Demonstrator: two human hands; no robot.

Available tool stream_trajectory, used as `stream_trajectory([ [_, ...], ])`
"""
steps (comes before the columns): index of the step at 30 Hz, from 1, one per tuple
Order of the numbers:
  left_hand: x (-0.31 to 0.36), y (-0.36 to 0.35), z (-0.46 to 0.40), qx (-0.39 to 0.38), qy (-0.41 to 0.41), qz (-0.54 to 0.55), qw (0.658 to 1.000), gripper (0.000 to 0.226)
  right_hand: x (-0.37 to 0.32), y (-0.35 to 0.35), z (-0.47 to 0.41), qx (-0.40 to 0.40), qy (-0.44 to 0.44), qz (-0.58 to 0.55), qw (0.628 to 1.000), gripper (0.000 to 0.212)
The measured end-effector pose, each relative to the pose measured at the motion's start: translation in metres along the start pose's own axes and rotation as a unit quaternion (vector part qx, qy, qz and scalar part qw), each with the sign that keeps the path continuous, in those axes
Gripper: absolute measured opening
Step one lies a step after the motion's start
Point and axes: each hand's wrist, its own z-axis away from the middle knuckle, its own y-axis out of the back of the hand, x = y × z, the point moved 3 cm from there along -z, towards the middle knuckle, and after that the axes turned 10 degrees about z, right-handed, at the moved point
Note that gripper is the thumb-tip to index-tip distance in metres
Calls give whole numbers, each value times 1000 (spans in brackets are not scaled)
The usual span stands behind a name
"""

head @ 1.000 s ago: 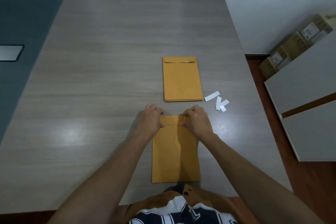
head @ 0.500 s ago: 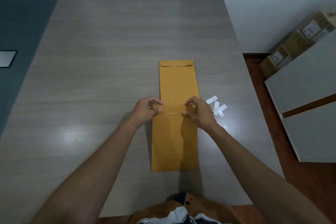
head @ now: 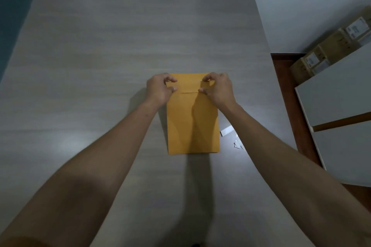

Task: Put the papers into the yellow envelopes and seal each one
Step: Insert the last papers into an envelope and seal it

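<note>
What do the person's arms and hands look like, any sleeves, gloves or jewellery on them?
Both forearms are bare up to the frame edge, with no sleeves in view. The left hand and right hand wear no gloves, and no watch or bracelet shows at either wrist. The picture is too soft to tell about a ring.

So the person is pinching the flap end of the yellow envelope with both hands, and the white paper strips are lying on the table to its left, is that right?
Not quite: the head view shows the white paper strips to the right of the yellow envelope, partly hidden by the right forearm. The left hand and right hand do pinch its flap end on the table.
</note>
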Motion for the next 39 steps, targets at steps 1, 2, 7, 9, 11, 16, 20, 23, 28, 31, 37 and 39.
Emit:
stream_trajectory([
  [1,0,-3,-10,2,-3,-7,1000,22,0,-1,-10,-2,-4,-2,1000,33],
  [2,0,-6,-19,4,-8,-15,1000,22,0,-4,-18,-6,-9,-4,1000,32],
  [7,-9,-21,-55,7,-26,-67,997,23,4,-17,-55,-13,-7,26,1000,32],
  [9,-12,-25,-63,2,-42,-106,993,28,8,-22,-64,-17,5,80,997,36],
  [11,-15,-28,-67,-28,-66,-147,987,41,11,-26,-69,-17,23,124,992,40],
  [16,-19,-27,-62,-80,-89,-214,969,51,13,-30,-63,-35,56,116,991,38],
  [20,-24,-22,-47,-79,-83,-231,966,50,9,-35,-49,-47,63,122,989,37],
  [23,-33,-15,-26,-82,-63,-239,966,50,6,-41,-27,-58,73,126,988,36],
  [28,-51,-3,30,-79,-42,-229,969,45,5,-55,28,-67,73,128,987,35],
  [31,-62,0,66,-79,-39,-242,966,45,9,-62,65,-75,80,134,985,35],
  [37,-82,2,131,-94,-33,-232,968,43,25,-71,135,-77,89,146,982,32],
  [39,-86,1,150,-90,-30,-219,971,41,29,-71,152,-75,99,148,981,32],
])
